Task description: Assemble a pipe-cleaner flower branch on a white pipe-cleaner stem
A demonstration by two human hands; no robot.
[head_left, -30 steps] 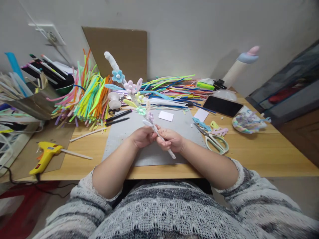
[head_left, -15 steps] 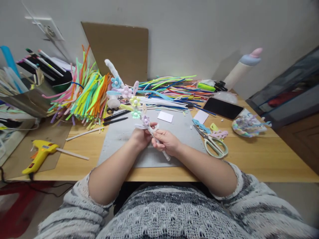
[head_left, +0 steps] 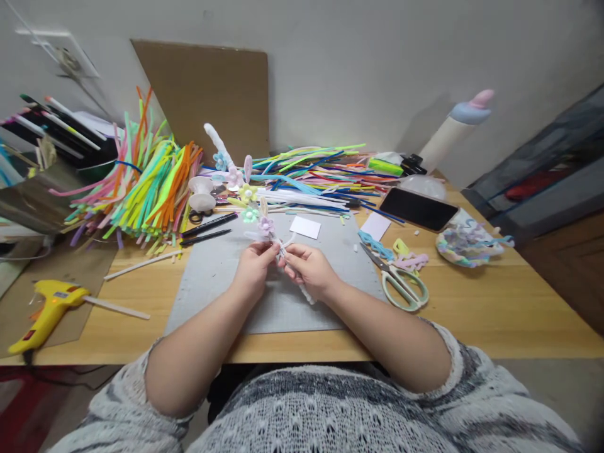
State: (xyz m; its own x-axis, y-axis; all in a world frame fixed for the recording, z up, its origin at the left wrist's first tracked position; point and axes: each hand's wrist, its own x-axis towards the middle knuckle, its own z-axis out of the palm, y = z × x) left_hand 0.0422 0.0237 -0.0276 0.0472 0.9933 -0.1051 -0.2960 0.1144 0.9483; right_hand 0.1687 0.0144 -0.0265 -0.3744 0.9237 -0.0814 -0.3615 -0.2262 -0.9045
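Observation:
Both hands meet over the grey cutting mat around a white pipe-cleaner stem decorated with pastel flowers. Along it sit a pink flower, a yellow flower, a green flower and a purple flower. My left hand pinches the stem just below the purple flower. My right hand closes on the lower stem, whose end pokes out beneath the fingers. A short white strand rises between the hands. The stem slants up and away to the left.
On the left lie a yellow glue gun and a bundle of coloured pipe cleaners. More pipe cleaners lie at the back. Scissors, a phone and a pastel woven piece rest on the right. A white card lies on the mat.
The view has shifted slightly. My left thumb now presses the stem in front, close to my right fingertips, where before my left fingers lay more behind it.

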